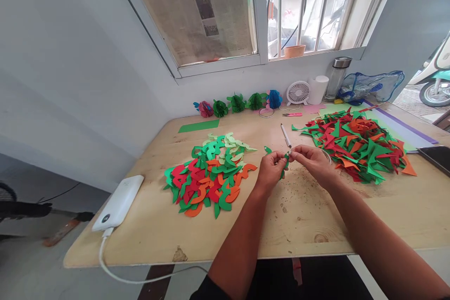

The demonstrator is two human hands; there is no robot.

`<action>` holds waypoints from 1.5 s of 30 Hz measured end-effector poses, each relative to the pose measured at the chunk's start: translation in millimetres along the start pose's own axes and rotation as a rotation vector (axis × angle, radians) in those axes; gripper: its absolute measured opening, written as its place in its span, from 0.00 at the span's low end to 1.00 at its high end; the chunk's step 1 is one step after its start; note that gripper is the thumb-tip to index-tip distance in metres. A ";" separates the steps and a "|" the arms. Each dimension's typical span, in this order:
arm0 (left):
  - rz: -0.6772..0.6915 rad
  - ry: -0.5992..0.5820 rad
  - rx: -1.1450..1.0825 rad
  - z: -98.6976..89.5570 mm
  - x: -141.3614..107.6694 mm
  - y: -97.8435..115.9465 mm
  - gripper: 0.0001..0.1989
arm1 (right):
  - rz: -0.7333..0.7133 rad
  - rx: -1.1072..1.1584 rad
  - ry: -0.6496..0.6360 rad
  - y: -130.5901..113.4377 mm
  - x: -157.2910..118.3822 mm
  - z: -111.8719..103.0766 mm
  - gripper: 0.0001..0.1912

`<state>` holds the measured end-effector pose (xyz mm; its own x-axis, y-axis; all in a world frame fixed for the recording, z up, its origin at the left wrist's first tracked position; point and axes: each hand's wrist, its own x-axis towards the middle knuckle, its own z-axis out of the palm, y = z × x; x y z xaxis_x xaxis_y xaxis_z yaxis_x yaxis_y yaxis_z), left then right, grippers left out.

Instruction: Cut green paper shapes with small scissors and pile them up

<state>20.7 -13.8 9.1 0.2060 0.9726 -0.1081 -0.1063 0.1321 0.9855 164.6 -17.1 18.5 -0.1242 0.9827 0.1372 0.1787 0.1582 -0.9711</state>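
Left hand: fingers drawn in, thumb pressing a green paper piece against them. Right hand: thumb and fingertips pinched together at the upper end of the same piece. From my remote station I read the double grip as suited to something small and limp, one hand steadying while the other works a tip. A green point also shows beyond the left knuckles; I cannot tell whether it belongs to that piece.

The held piece is just above the bench, between two heaps. On the left lies a heap of curved cut-outs; on the right, a heap of angular scraps. I judge the separation deliberate, so that shapes and scraps do not mix. Both heaps overlap too much for me to count.

Countable items: five paper figures in a row by the wall, three mainly green, one pink and one blue, probably set back to spare their folds; one pen just beyond the hands, presumably for easy reach; one pink cutter; one green strip; one fan; one power bank at the left edge.
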 end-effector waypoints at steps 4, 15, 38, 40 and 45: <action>0.029 0.003 0.068 -1.7 0.9 -3.2 0.09 | 0.011 -0.050 -0.036 0.7 0.6 0.5 0.13; 0.124 0.020 0.164 -4.0 2.5 -6.5 0.09 | 0.018 -0.084 -0.042 3.6 2.1 -1.1 0.13; 0.249 0.071 0.541 -5.4 3.0 -11.6 0.10 | -0.001 -0.281 -0.024 2.9 1.3 -0.9 0.15; 0.250 0.077 0.570 -5.3 2.4 -10.2 0.10 | -0.001 -0.283 -0.021 2.1 1.0 -0.6 0.14; 0.248 0.084 0.627 -5.3 1.3 -8.6 0.11 | -0.005 -0.305 -0.022 1.1 1.0 -0.2 0.14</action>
<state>16.7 -12.7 -0.2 0.1691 0.9747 0.1460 0.4491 -0.2080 0.8689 164.9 -15.9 17.5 -0.1460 0.9801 0.1343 0.4627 0.1876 -0.8664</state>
